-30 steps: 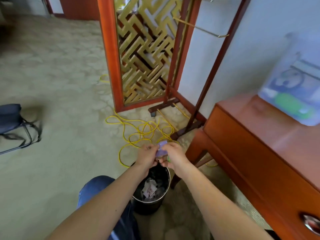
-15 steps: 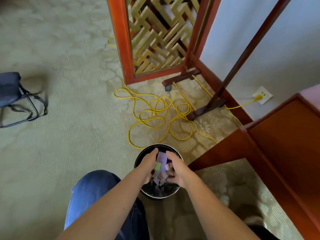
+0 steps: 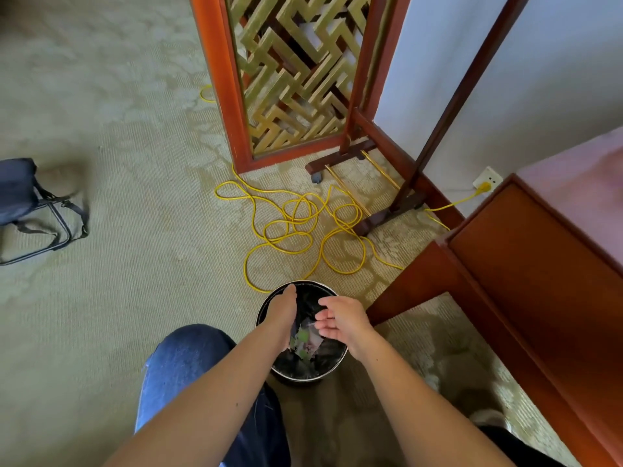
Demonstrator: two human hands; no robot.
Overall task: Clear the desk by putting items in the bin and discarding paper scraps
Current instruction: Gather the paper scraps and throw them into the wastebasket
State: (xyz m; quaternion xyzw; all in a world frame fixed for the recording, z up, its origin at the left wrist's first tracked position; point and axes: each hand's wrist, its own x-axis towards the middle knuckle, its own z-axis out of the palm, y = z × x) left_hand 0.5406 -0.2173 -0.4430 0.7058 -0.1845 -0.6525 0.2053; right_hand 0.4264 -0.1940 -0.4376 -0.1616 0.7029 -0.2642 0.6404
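A round black bin [image 3: 332, 367] with a metal rim stands on the carpet by the desk's corner. Coloured paper scraps [image 3: 308, 342] lie inside it, purple, green and white. My left hand [image 3: 283, 313] hovers over the bin's left side, fingers straight and pointing away, holding nothing. My right hand [image 3: 340, 320] hangs over the bin's right side, palm turned inward, fingers spread and relaxed, also empty. Part of the scraps is hidden behind my left wrist.
The wooden desk [image 3: 539, 264] fills the right side. A tangled yellow cable [image 3: 303, 224] lies on the carpet beyond the bin and runs to a wall socket [image 3: 487, 180]. A lattice screen [image 3: 293, 72] stands behind. A folding stool [image 3: 30, 207] sits far left.
Both hands held purple and green paper scraps together over the bin; now the hands have parted and the scraps lie in the bin. My view has tilted further down.
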